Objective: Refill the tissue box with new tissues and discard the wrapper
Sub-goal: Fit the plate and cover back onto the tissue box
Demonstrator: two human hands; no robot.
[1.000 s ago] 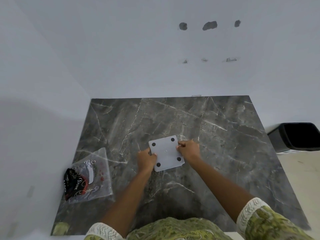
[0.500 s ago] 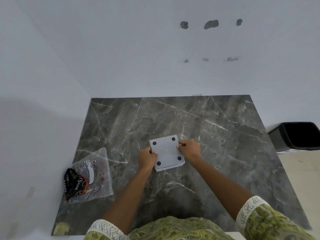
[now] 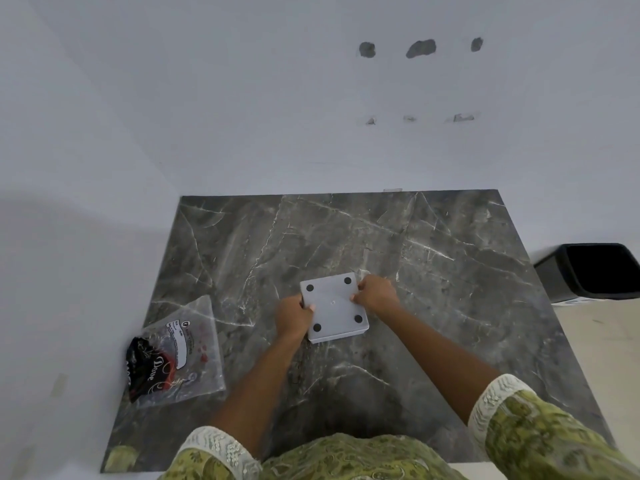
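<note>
A square grey tissue box (image 3: 333, 307) lies upside down on the dark marble table (image 3: 433, 271), its base with black round feet at the corners facing up. My left hand (image 3: 293, 317) grips its left edge and my right hand (image 3: 375, 293) grips its right edge near the far corner. A clear plastic wrapper (image 3: 183, 351) with a white label and a black and red printed part lies flat at the table's left front. No loose tissues show.
A black waste bin (image 3: 595, 271) stands on the floor past the table's right edge. White walls close off the far side and the left side of the table. The table's front edge is against my body.
The box and both hands have stayed at the table's middle, shifting only slightly. The wrapper has not moved.
</note>
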